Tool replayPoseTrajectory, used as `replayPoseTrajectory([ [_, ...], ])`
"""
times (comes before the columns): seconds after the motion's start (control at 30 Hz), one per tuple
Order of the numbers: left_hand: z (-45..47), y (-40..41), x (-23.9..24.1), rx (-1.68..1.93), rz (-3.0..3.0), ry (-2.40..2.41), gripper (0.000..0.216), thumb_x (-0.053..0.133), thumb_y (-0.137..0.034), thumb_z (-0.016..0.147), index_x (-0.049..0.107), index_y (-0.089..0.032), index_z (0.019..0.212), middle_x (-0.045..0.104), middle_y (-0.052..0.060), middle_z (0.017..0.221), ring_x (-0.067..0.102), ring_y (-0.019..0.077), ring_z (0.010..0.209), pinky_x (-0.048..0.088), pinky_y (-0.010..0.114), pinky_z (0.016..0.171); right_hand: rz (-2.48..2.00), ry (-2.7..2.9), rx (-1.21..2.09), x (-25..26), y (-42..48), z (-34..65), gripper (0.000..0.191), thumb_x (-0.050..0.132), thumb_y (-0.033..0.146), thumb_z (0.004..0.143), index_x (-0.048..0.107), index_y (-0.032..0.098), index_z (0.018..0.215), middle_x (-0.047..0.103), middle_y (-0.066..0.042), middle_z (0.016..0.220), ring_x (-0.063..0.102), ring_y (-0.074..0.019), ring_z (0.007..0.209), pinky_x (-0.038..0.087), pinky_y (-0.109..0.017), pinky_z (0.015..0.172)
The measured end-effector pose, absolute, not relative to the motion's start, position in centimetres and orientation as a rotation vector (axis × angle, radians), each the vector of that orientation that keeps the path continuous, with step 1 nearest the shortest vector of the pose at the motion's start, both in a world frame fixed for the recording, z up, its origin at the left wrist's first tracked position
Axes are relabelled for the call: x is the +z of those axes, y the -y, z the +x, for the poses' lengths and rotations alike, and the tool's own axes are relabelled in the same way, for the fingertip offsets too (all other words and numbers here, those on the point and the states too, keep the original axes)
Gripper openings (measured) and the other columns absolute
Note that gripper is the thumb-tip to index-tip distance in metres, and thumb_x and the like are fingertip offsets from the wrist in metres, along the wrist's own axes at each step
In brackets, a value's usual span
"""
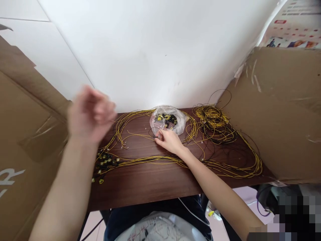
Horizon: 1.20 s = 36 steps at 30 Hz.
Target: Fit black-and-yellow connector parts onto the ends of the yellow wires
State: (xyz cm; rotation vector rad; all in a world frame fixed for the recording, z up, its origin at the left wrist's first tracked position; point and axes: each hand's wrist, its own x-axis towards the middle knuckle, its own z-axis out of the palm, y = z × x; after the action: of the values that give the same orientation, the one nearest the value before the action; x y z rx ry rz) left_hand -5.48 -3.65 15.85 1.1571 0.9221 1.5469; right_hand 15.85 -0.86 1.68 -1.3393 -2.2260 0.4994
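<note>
My right hand (169, 140) pinches a thin yellow-and-black wire (141, 135) just in front of a clear plastic bag (182, 124). Small black-and-yellow connectors (167, 118) fill the open bag. My left hand (91, 115) is raised over the left side of the table, blurred by motion. Its fingers look curled in, and anything they hold is too smeared to make out. Below it lies a cluster of black connectors with yellow ends (106, 161), joined to a long bundle of wires (155, 160) stretching across the table.
A tangled coil of yellow and black wire (213, 120) lies at the back right of the brown table (140, 187). Cardboard stands on the left (32, 134) and right (281, 117), with a white wall (155, 60) behind. A white printed bag (160, 229) is at my lap.
</note>
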Motion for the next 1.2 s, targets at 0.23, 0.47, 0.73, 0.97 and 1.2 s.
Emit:
replayPoseTrajectory([
  [0.23,-1.0,1.7,3.1,1.006,2.296,-1.316,0.022,0.052,-0.018,0.079,0.066,-0.020,0.096,0.063,0.003,0.094,0.051,0.0087,0.059,0.043,0.023,0.061,-1.270,2.199,0.462,1.6,0.9,15.6,0.008,0.055,0.027,0.080,0.058,0.020,0.083,0.064,0.001,0.069,0.056,-0.0127,0.061,0.035,-0.022,0.059],
  [0.47,-0.7,2.3,0.6,1.047,2.332,-1.266,0.034,0.045,-0.012,0.082,0.055,-0.020,0.114,0.059,0.005,0.098,0.053,0.0103,0.064,0.045,0.023,0.063,-1.206,2.125,0.457,1.6,1.0,15.6,0.008,0.054,0.024,0.081,0.059,0.018,0.081,0.062,0.001,0.071,0.055,-0.0123,0.066,0.038,-0.022,0.064],
  [0.73,-0.9,2.8,0.6,1.177,2.255,-1.284,0.022,0.047,-0.016,0.085,0.061,-0.018,0.102,0.060,0.004,0.086,0.055,0.0125,0.071,0.044,0.023,0.062,-1.140,2.096,0.424,1.4,1.3,15.4,0.008,0.054,0.023,0.080,0.060,0.018,0.083,0.060,0.001,0.073,0.052,-0.0110,0.065,0.037,-0.020,0.060],
  [0.97,-1.0,3.0,0.5,1.267,2.236,-1.338,0.017,0.048,-0.017,0.085,0.064,-0.017,0.091,0.052,0.001,0.071,0.048,0.0105,0.060,0.040,0.023,0.058,-1.110,2.105,0.422,1.5,1.3,15.5,0.010,0.054,0.024,0.081,0.060,0.018,0.086,0.060,0.001,0.074,0.052,-0.0111,0.064,0.037,-0.021,0.062],
  [1.2,-1.2,2.8,0.6,1.283,2.207,-1.384,0.018,0.047,-0.016,0.083,0.065,-0.017,0.086,0.044,-0.002,0.061,0.042,0.0105,0.056,0.034,0.023,0.056,-1.086,2.098,0.422,1.4,1.3,15.5,0.011,0.053,0.025,0.081,0.060,0.018,0.087,0.060,0.001,0.072,0.050,-0.0111,0.061,0.037,-0.021,0.061],
])
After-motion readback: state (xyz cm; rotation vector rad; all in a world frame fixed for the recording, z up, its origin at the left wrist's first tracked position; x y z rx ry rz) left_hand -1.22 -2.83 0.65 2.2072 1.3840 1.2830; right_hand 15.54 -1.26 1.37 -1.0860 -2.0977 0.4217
